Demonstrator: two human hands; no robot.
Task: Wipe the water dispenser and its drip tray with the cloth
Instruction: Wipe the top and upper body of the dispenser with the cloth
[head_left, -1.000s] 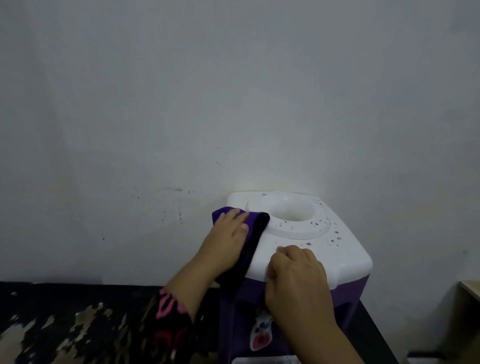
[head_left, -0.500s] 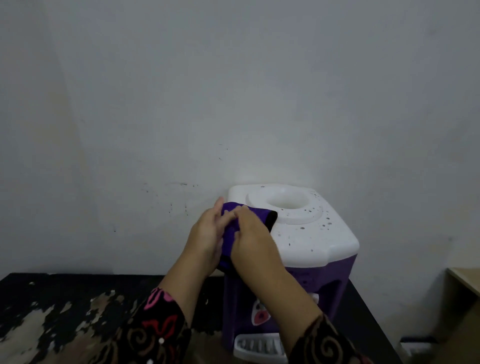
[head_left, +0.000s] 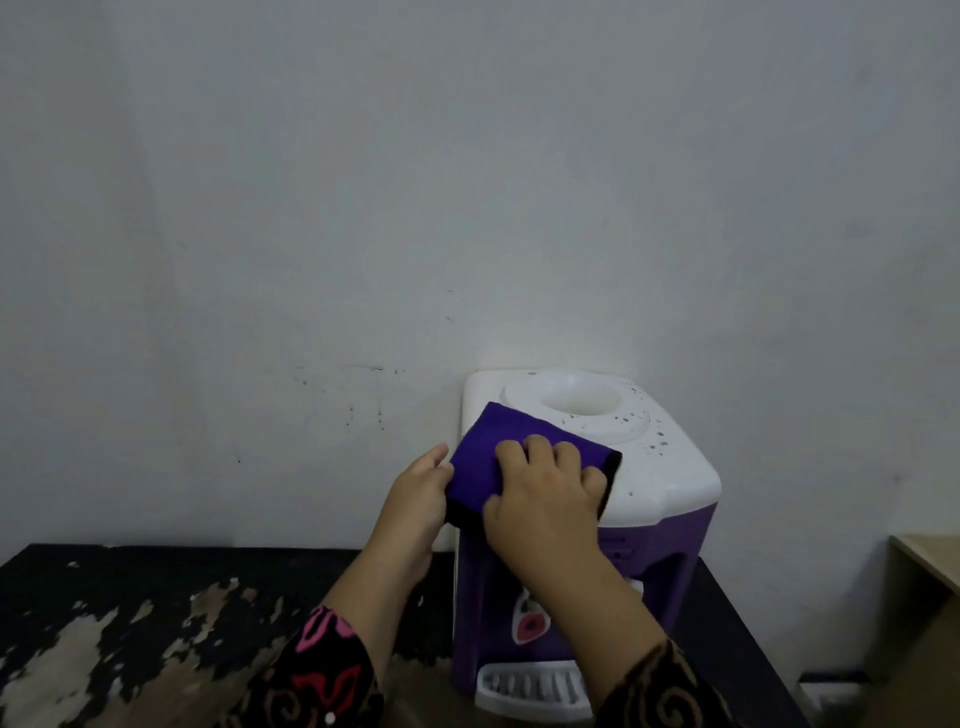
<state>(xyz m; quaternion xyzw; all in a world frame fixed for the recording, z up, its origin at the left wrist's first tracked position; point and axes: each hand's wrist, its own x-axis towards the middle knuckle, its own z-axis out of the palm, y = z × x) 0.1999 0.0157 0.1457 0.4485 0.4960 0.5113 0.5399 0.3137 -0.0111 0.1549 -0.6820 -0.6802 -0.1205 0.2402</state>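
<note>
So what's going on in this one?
A person is wiping the white top of a water dispenser with a purple cloth. The right hand presses down on the cloth, and the left hand sits against its left edge; whether it grips the cloth is hidden. Dark specks show on the top to the right of the cloth. Neither hand is at the drip tray at the base.

Long patterned sleeves here: the left sleeve (head_left: 317, 670) is black with pink and red loops and tan swirls, the right sleeve (head_left: 660, 693) black with brown spirals. Beyond the cuffs, the left hand (head_left: 415, 501) and right hand (head_left: 543, 501) are bare.
</note>
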